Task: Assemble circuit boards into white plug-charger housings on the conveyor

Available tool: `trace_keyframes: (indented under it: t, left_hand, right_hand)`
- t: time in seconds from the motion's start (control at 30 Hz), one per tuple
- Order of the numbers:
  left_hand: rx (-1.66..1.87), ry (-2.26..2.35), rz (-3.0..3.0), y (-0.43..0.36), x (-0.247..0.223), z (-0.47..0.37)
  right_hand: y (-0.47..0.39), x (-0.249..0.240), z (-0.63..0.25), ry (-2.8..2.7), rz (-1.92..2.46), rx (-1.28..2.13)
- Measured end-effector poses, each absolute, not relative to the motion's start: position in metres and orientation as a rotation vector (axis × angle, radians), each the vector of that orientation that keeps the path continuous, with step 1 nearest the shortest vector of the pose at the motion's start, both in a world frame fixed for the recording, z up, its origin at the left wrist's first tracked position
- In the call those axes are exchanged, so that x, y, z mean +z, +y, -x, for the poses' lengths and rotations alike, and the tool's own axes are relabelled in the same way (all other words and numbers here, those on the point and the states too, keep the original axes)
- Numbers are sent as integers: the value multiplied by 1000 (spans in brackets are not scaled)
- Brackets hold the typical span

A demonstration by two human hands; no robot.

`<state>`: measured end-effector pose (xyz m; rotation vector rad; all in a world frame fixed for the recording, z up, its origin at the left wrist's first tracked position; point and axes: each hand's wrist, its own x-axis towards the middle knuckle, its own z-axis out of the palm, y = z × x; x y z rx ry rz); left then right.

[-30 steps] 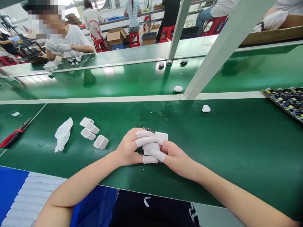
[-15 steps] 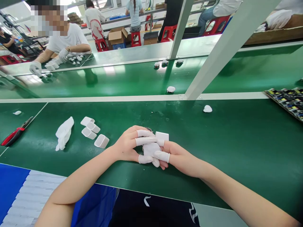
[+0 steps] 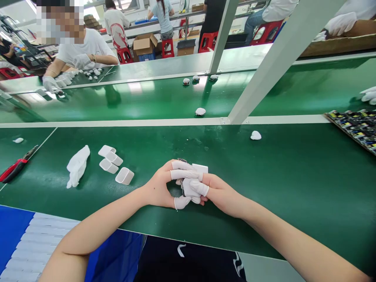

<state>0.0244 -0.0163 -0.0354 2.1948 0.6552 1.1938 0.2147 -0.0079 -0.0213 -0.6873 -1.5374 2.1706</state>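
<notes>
Both my hands meet over the green work surface, white finger cots on several fingertips. Between them is a small white plastic piece [image 3: 188,188] with a dark edge, partly covered by the fingers. My right hand [image 3: 223,192] grips it, thumb on its face. My left hand [image 3: 160,186] curves round its far and left sides, fingertips and thumb against it. A bit of dark, metallic-looking material [image 3: 182,160] shows beyond my left fingers; I cannot make out what it is. Just behind the fingers lies a white block-like casing [image 3: 201,168], half hidden.
Hollow white casings [image 3: 125,176] and a crumpled white glove-like item [image 3: 78,166] lie to the left, red-handled pliers [image 3: 18,164] farther left. A circuit board panel [image 3: 355,127] is at right. White-topped parts [image 3: 200,112] sit on the belt behind a metal post [image 3: 258,66]. A gloved co-worker [image 3: 82,47] sits opposite.
My left thumb has drawn away a little, and the white piece has turned so its dark edge shows. Parts on the belt have shifted left. A gloved hand has appeared at the right edge.
</notes>
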Motion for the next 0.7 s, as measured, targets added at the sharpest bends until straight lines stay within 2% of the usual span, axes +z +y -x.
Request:
trace_keyframes:
  t: [0.1, 0.27, 0.47, 0.7]
  left_hand:
    - [1197, 615, -2138, -14, -39, -22]
    - [1181, 621, -2119, -13, -43, -20]
    - [1090, 568, -2096, -13, -45, -19]
    - [1090, 622, -2074, -13, -47, -18]
  right_hand:
    - [-6, -14, -217, -1546, 642, 2250]
    - [-5, -10, -220, -1634, 747, 2162]
    - [4, -5, -231, -1841, 593, 2357]
    - [3, -8, -231, -1869, 787, 2223]
